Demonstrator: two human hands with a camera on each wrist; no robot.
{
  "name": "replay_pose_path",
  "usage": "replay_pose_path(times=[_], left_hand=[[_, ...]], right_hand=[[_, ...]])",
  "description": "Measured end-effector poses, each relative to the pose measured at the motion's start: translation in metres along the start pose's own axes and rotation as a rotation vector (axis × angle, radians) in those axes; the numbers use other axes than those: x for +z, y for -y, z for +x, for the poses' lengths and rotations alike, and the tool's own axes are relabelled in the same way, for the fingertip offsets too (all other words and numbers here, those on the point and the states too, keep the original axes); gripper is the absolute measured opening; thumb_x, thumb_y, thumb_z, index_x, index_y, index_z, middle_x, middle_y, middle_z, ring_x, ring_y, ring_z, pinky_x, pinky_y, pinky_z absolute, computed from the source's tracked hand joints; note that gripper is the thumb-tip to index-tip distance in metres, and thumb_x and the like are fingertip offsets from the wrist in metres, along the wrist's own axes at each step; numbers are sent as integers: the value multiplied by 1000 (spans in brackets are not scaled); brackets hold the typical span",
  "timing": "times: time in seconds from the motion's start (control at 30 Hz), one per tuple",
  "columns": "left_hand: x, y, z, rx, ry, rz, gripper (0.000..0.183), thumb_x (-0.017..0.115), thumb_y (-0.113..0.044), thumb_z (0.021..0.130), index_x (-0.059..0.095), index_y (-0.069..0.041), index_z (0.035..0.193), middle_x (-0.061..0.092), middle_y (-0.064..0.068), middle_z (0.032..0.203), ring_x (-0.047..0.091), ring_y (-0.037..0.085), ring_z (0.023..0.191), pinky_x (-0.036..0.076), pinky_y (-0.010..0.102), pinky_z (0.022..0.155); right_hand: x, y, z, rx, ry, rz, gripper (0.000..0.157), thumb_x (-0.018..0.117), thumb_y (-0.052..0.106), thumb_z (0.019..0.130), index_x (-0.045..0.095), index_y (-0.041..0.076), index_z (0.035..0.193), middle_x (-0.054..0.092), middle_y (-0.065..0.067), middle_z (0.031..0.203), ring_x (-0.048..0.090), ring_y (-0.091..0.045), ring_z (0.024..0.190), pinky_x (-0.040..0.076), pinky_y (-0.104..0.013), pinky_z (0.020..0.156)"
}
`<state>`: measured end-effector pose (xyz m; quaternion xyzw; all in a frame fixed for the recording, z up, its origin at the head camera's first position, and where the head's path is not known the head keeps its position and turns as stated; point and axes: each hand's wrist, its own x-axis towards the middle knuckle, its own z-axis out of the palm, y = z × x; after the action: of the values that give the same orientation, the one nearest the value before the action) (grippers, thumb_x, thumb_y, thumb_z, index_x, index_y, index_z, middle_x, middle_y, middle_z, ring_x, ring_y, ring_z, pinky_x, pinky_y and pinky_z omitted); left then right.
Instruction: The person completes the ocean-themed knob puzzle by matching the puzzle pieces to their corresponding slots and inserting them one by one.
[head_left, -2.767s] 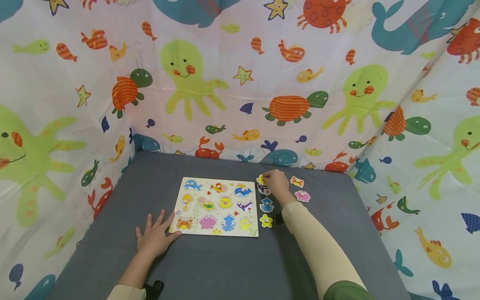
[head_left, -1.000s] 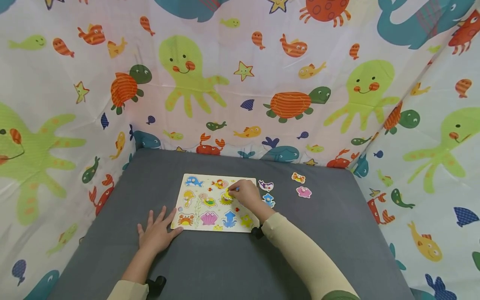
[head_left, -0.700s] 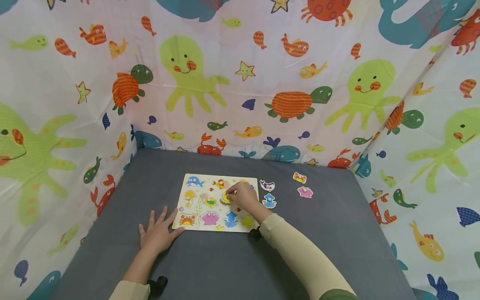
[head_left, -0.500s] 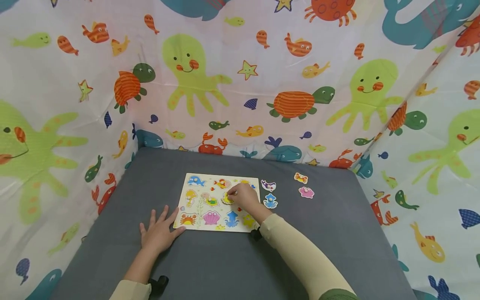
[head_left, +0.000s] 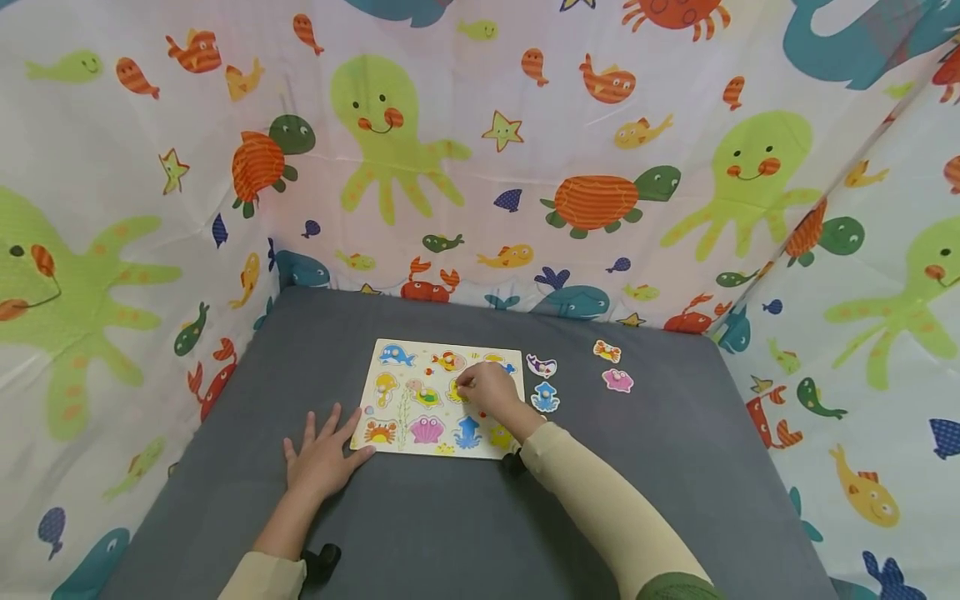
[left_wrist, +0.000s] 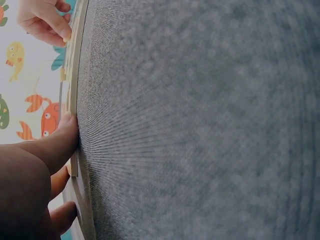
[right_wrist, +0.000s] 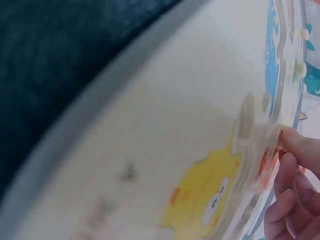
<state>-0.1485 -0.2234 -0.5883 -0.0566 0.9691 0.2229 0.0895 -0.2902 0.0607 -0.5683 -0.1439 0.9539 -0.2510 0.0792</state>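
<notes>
Grey cloth (head_left: 420, 517) lies flat in front of me, and a pale puzzle board (head_left: 442, 353) sits on it. I count clock numbers from the middle of the board.

At eight o'clock is the person's left hand (head_left: 321, 458). Its fingers are spread wide, and it touches the edge of the board.

The right hand (head_left: 492, 394) comes in from four o'clock and bends over the board. Its thumb and finger are close together, pinching a yellow piece (head_left: 454, 391). That piece is close to the middle, a little toward two o'clock. I can't tell if it sits all the way down, because the hand hides part of it.

On the board I see a blue whale (head_left: 396, 355) near ten o'clock, an orange crab (head_left: 380, 431) at eight and a pink shell (head_left: 427, 429) near six.

Four loose pieces lie off the board, toward three o'clock. Just beside the board is a white-edged whale piece (head_left: 542, 366), and at six o'clock from it is a blue squid piece (head_left: 545, 397). Farther out are an orange piece (head_left: 607, 351) and a pink piece (head_left: 617, 381).

Behind it all, at twelve o'clock, hangs a white curtain (head_left: 480, 233) full of sea animals.
</notes>
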Motion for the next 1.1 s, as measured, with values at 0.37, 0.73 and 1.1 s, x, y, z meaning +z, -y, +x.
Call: replay_pose_path(times=[0.37,0.73,1.1], left_hand=[[0,-3,1,-4,1,-8,84,68,-54,91,31,-23,160,16,17,168,-4,51,153,-8,80,111],[-3,-2,-2,-7,12,-10,84,67,-55,92,29,-24,161,14,17,169,-5,51,153,-8,80,110],[-4,-2,-2,-7,44,-17,86,65,-59,92,28,-25,161,13,17,169,-6,53,152,-9,82,109]], right_hand=[[-13,-3,-5,7,3,23,17,79,26,89,80,21,106,74,4,107,64,-13,88,54,-34,77],[-44,-24,-18,-21,-108,49,22,77,20,91,79,14,112,76,-1,109,70,-19,91,58,-35,73],[-69,-65,-31,77,-190,66,21,74,22,94,78,15,113,75,-2,110,66,-20,92,57,-39,75]])
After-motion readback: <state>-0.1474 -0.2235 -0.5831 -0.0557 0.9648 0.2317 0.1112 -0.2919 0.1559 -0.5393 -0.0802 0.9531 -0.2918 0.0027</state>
